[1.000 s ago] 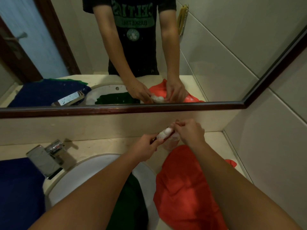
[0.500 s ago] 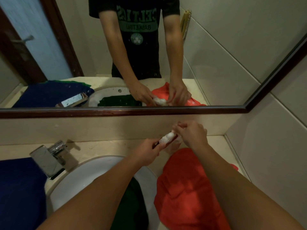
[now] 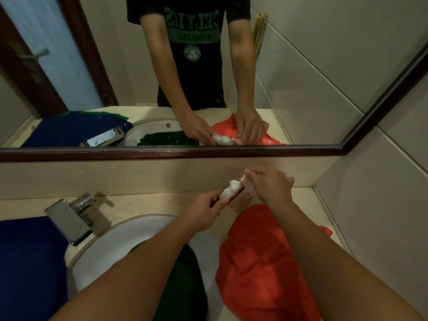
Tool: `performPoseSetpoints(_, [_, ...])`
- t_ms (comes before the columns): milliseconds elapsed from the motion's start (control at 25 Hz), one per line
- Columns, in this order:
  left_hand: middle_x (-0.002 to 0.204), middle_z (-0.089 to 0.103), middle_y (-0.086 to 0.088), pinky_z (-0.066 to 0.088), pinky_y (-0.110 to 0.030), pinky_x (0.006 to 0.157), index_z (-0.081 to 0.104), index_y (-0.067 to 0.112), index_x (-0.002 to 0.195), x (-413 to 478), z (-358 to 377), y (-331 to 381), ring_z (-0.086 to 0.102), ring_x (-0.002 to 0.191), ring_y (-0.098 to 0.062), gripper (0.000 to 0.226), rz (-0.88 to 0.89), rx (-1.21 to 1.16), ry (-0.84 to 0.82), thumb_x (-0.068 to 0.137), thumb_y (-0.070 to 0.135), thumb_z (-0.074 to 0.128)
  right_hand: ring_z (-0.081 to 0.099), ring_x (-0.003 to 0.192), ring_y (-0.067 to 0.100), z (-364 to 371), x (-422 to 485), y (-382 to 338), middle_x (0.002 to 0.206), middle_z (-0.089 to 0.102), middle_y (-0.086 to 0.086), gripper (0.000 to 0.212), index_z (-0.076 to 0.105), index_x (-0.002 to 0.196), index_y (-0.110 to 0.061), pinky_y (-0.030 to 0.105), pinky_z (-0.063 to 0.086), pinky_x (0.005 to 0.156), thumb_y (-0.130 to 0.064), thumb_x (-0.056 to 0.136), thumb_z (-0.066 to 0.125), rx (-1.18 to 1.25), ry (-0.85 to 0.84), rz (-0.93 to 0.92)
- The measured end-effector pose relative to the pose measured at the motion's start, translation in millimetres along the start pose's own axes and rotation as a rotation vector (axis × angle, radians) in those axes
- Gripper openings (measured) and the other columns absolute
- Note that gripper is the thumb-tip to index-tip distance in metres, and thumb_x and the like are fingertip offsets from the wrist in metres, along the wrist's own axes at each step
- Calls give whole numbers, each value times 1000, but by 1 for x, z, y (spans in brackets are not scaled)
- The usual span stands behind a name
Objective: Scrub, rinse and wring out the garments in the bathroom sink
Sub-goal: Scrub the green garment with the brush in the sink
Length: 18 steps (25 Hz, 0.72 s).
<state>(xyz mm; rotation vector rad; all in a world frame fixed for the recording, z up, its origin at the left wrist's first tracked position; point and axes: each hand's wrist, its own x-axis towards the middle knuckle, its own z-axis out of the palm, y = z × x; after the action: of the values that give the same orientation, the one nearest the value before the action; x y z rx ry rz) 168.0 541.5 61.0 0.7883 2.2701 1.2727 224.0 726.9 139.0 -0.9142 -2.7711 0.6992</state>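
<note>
Bathroom, beige stone table (image 3: 143, 205) with a white sink (image 3: 129, 237) set into it; tiled walls at the back and the right.

Near edge: both bare forearms reach forward from the bottom of the view, the left one crossing over the sink.
- Green garment (image 3: 185, 286): bunched inside the sink, on its right side, partly hidden under the left forearm.
- Red garment (image 3: 261, 262): spread on the table just right of the sink, running from the near edge toward the back right corner.
- Blue garment (image 3: 27, 262): heaped at the table's left edge, beside the sink.

Middle: chrome faucet (image 3: 69, 218) at the sink's back left rim, spout angled over the basin.

Toward the back edge, above the red garment's far end:
- Left hand (image 3: 203, 214): fingers clamped on the handle of a brush (image 3: 228, 193), white bristles up.
- A blob of white foam (image 3: 235, 183) sits on the bristles at the far end.
- Right hand (image 3: 271, 188): fingers curled down round a pale lump (image 3: 249, 187) held against the brush tip; what the lump is cannot be made out.

Far: mirror (image 3: 301, 77) in a dark wood frame above the backsplash, reflecting the hands, garments and a door.
</note>
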Motion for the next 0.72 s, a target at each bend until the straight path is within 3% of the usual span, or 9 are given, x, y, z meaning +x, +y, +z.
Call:
performPoseSetpoints(120, [104, 69, -1, 47, -26, 75, 55, 22, 137, -14, 3, -14, 62, 83, -9, 37, -40, -30, 100, 101, 32, 60, 58, 116, 25, 9, -21, 1, 121, 68, -3, 27, 71, 119, -31, 40, 31, 87, -39, 101, 53, 3, 191, -50])
performPoseSetpoints(200, [96, 66, -1, 49, -28, 71, 52, 28, 131, -34, 4, -21, 60, 78, -13, 31, -77, -133, 175, 101, 29, 60, 64, 105, 27, 27, -42, 5, 109, 72, 0, 20, 73, 110, -26, 40, 43, 88, -34, 99, 58, 128, 211, -126])
performPoseSetpoints(280, [84, 65, -2, 46, -24, 56, 50, 32, 124, -58, -2, -22, 57, 64, -11, 23, -146, -175, 187, 102, 34, 57, 68, 93, 22, 50, -66, 2, 98, 75, -1, 16, 75, 101, -21, 32, 48, 80, -28, 100, 61, 281, 60, -167])
performPoseSetpoints(360, [85, 67, -5, 46, -25, 46, 47, 36, 122, -82, -13, -23, 59, 58, -12, 21, -224, -201, 158, 103, 43, 53, 67, 86, 18, 74, -90, -12, 90, 74, -2, 21, 74, 94, -19, 22, 47, 71, -28, 103, 58, 406, -122, -134])
performPoseSetpoints(400, [87, 68, -7, 47, -28, 44, 47, 36, 123, -93, -19, -23, 60, 55, -15, 23, -242, -250, 157, 103, 45, 52, 67, 84, 20, 85, -100, -22, 87, 73, 0, 25, 73, 91, -17, 24, 49, 73, -29, 104, 56, 482, -182, -107])
performPoseSetpoints(480, [89, 69, -9, 53, -34, 49, 49, 30, 123, -110, -30, -25, 61, 54, -20, 25, -256, -385, 189, 102, 44, 52, 70, 88, 24, 102, -119, -45, 87, 74, 1, 24, 75, 100, -19, 36, 54, 78, -30, 106, 54, 658, -257, -28])
performPoseSetpoints(560, [90, 71, -7, 57, -37, 58, 53, 29, 116, -130, -49, -33, 65, 60, -19, 18, -257, -451, 250, 103, 42, 53, 72, 87, 16, 116, -143, -73, 90, 76, -3, 22, 72, 120, -32, 35, 55, 73, -29, 106, 54, 883, -365, 75])
performPoseSetpoints(640, [96, 73, -1, 58, -30, 67, 57, 29, 109, -145, -64, -46, 71, 76, -13, 12, -228, -443, 327, 103, 38, 53, 74, 89, 17, 128, -165, -95, 101, 78, -1, 28, 65, 130, -42, 38, 57, 73, -30, 107, 53, 1098, -486, 166])
performPoseSetpoints(720, [113, 64, 3, 54, -18, 74, 61, 25, 109, -157, -74, -63, 68, 93, -9, 14, -233, -391, 376, 103, 35, 55, 75, 96, 26, 143, -179, -111, 113, 76, 6, 33, 60, 138, -41, 47, 60, 81, -30, 109, 50, 1178, -537, 170])
